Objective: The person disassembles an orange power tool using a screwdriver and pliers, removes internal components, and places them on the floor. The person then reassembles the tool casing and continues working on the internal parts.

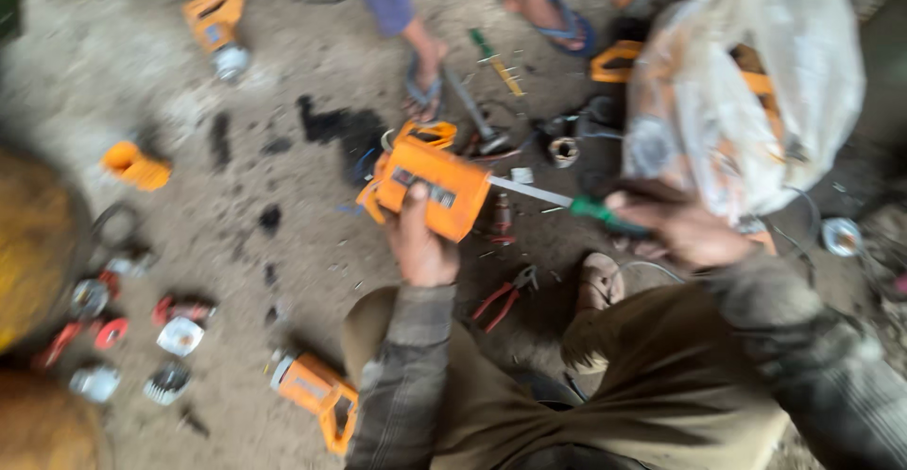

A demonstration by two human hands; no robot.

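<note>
The dusty concrete floor (236, 243) carries everything here, stained dark in patches and strewn with parts. A big clear plastic bag (756, 83) stuffed with orange tool housings stands at the upper right. Another person crouches at the top edge, one hand (427, 54) down near a sandalled foot (553, 12).

The orange power-tool body (430, 185) is held up off the floor, in the middle of the view. The left hand (420, 243) grips it from below, fingers clamped around its lower edge with the thumb across the face. It looks like a stiff moulded plastic shell, probably fairly heavy if a motor sits inside, and smooth enough to slip; the wide flat sides seem the safest place to hold it.

The right hand (675, 224) is closed around the green handle of a screwdriver (567, 201), whose shaft points at the body's right end.

Similar orange tools lie at the upper left (217, 21) and lower middle (316, 394). Red-handled pliers (505, 295) rest just below the held tool. Small round metal and red parts (142, 338) are scattered at the left.
</note>
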